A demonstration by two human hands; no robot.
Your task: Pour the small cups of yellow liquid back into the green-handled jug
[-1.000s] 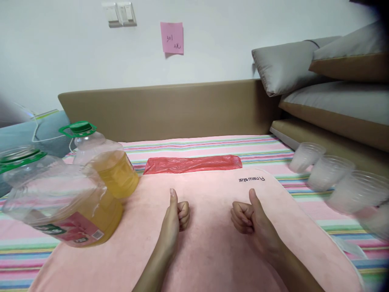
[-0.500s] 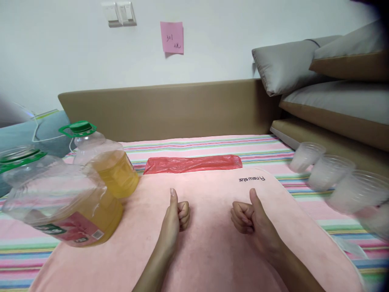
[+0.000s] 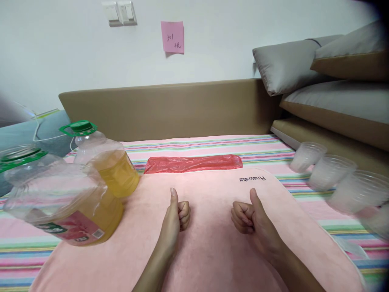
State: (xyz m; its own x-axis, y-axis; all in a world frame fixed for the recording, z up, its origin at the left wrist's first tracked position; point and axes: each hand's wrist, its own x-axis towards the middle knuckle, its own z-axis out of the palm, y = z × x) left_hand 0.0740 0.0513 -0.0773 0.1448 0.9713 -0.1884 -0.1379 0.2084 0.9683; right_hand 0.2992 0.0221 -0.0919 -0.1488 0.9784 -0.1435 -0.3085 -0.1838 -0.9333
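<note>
My left hand (image 3: 178, 215) is a fist with the thumb pointing up, above the pink mat (image 3: 209, 251). To its right, my right hand (image 3: 251, 215) makes the same fist with a raised thumb. Neither hand holds anything. On the left stand two big clear bottles of yellow liquid, a near one (image 3: 106, 215) with a pink label and a farther one (image 3: 121, 174) with a green cap. A folded red plastic bag (image 3: 194, 163) lies along the mat's far edge. Several clear plastic cups (image 3: 331, 172) form a row on the right.
Grey and brown cushions (image 3: 340, 101) are piled at the right. A brown headboard (image 3: 170, 109) runs across the back, below a pink note (image 3: 172, 37) and switches (image 3: 120, 13) on the wall. Striped cloth (image 3: 18, 259) lies under the mat.
</note>
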